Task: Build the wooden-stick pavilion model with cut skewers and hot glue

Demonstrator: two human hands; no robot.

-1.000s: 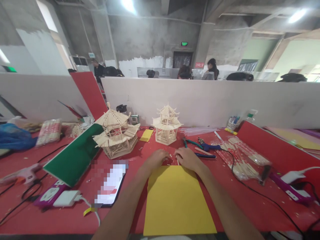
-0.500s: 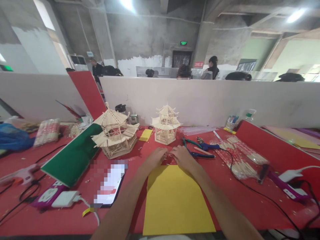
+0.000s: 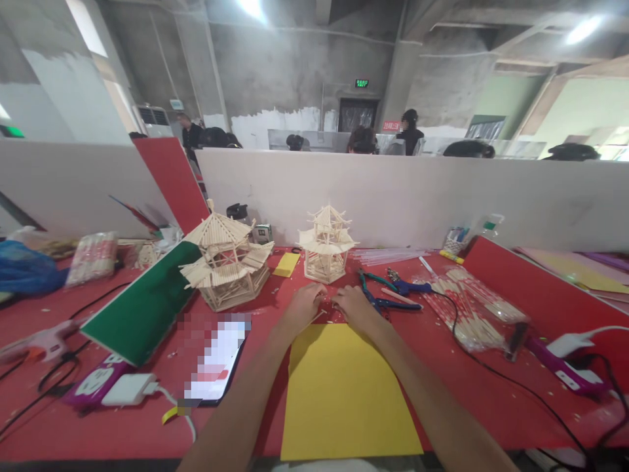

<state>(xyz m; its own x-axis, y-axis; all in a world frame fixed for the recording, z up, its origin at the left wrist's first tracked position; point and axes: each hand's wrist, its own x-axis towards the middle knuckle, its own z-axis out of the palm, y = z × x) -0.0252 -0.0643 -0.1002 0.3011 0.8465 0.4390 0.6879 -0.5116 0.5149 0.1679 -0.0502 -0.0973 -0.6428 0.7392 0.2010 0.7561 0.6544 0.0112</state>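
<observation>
My left hand and my right hand rest close together just beyond the far edge of a yellow sheet. The left fingers are curled, with a thin stick at them. The right fingers are curled too; whether they hold something is too small to make out. Small wooden bits lie between the hands. Right behind them stands a small stick pagoda; a larger stick pagoda is to the left.
A phone and a green board lie left. Pliers, a blue glue gun and bagged sticks sit right. Purple power strips flank both sides. A pale partition runs behind.
My hands have moved slightly apart, showing the stick at the left fingers. A person in the background has shifted a little to the left.
</observation>
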